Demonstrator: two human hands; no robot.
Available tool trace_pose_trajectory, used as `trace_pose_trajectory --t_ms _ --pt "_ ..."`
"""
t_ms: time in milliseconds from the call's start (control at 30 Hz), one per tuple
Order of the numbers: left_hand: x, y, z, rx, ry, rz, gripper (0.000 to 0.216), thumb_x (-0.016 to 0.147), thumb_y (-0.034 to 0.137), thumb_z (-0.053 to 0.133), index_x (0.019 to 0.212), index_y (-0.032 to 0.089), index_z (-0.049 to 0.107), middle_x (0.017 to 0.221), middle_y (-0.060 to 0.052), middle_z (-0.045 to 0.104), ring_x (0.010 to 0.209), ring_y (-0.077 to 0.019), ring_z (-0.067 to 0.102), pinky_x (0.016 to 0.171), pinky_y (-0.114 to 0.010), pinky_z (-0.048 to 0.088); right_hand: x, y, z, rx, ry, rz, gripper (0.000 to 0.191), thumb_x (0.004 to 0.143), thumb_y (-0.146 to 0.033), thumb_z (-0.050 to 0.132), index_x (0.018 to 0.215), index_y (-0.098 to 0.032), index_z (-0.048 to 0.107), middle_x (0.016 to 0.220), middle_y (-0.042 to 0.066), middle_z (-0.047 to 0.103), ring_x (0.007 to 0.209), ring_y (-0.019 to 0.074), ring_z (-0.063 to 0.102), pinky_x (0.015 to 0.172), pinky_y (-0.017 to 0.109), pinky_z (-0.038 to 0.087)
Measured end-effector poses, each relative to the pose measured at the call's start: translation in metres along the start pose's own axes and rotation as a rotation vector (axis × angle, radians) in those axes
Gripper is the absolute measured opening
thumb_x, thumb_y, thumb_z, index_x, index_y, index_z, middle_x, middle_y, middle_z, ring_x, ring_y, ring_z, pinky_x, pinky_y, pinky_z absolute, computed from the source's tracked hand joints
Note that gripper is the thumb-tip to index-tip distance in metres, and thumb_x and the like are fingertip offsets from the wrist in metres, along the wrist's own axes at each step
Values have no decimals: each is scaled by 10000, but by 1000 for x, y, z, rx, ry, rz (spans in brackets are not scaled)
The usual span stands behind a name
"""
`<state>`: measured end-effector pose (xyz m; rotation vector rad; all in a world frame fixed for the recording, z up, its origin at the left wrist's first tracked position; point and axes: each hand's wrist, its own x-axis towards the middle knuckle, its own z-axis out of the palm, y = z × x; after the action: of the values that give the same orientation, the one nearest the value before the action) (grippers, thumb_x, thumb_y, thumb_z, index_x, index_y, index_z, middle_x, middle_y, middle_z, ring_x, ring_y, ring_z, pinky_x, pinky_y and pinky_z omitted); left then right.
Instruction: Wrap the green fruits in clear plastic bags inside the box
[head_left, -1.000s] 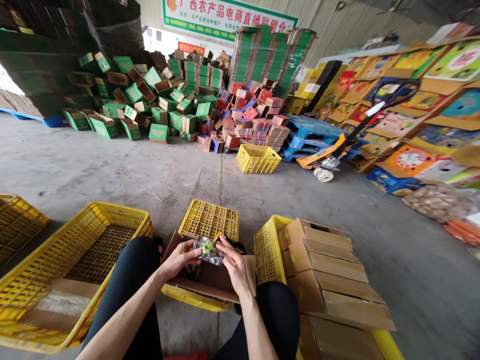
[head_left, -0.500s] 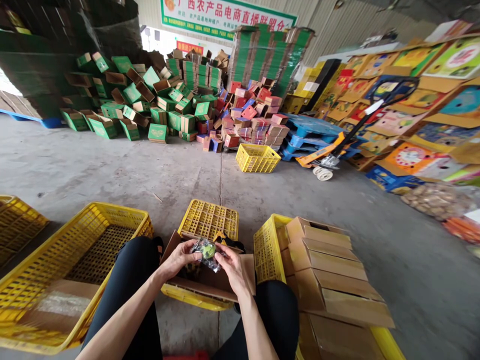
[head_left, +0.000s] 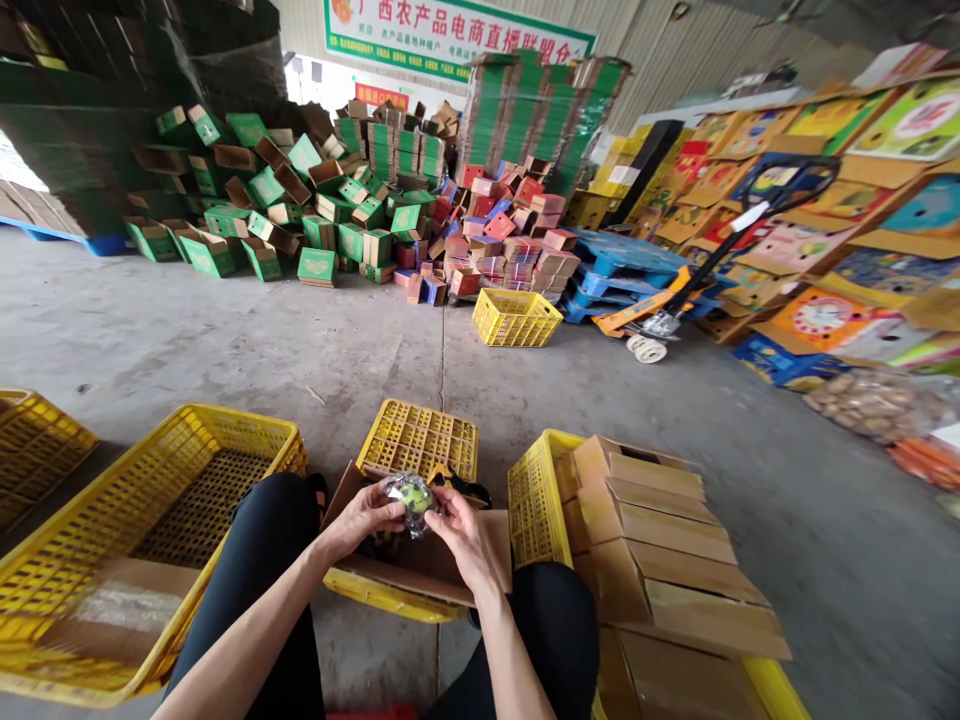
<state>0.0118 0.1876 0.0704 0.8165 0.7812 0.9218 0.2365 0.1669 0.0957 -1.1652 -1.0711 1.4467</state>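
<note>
Between my two hands is a green fruit in clear plastic wrap (head_left: 414,497), held above an open cardboard box (head_left: 480,545). My left hand (head_left: 366,518) pinches the wrap from the left, thumb and fingers closed on it. From the right, my right hand (head_left: 457,525) grips the other side of the wrap. The box rests on an upturned yellow crate (head_left: 420,435) between my knees. Behind my right fingers lies a yellow-and-black tool (head_left: 461,483), partly hidden, perhaps a tape dispenser. The inside of the box is dark and mostly covered by my hands.
To my left stands a yellow crate (head_left: 247,425) with a flattened carton (head_left: 112,610) inside. At my right, another yellow crate (head_left: 536,500) is filled with closed cardboard boxes (head_left: 667,540). Farther off are a small yellow crate (head_left: 517,318), a pallet jack (head_left: 667,310) and heaped green boxes (head_left: 315,265).
The plastic around the fruit is gathered closer and looks rounder now. My right fingers have shifted slightly left along the wrap. Everything else stays in place.
</note>
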Motion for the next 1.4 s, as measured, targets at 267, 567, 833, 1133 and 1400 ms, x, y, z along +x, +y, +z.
trace_pose_trajectory --t_ms 267,567,833,1133,1400 --pt "-3 3 4 80 -42 20 675 742 535 981 1296 204 784 1296 -146 782 1168 -328 729 927 -382 600 0 1 0 -41 -25 -4 496 753 -512 953 1160 -267 810 1235 75 815 1180 327 762 1066 459 595" --pt "-1 3 1 146 -59 69 612 702 459 1007 1207 177 807 1190 -122 813 1136 -319 719 1038 -400 524 2 11 -1 -176 -82 -83 421 826 -524 898 1140 -255 818 1145 70 818 1054 294 767 928 412 632" --pt "-1 4 1 262 -88 38 548 745 440 960 1209 185 819 1179 -106 814 1138 -335 717 1016 -384 512 3 9 0 -195 -29 -79 409 825 -593 869 1021 -237 826 888 38 793 723 210 703 677 339 606" --pt "0 -4 -3 156 -72 16 651 731 456 990 1296 207 784 1245 -98 786 1107 -294 711 955 -344 520 4 7 -4 55 104 50 480 750 -603 932 990 -220 770 893 40 794 767 218 759 673 319 620" --pt "-3 2 1 11 7 -12 607 706 461 1001 1214 212 782 1243 -120 773 1134 -319 728 941 -407 589 2 2 -3 -9 95 -1 619 773 -537 919 1315 -292 746 1311 97 780 1167 307 740 829 378 640"
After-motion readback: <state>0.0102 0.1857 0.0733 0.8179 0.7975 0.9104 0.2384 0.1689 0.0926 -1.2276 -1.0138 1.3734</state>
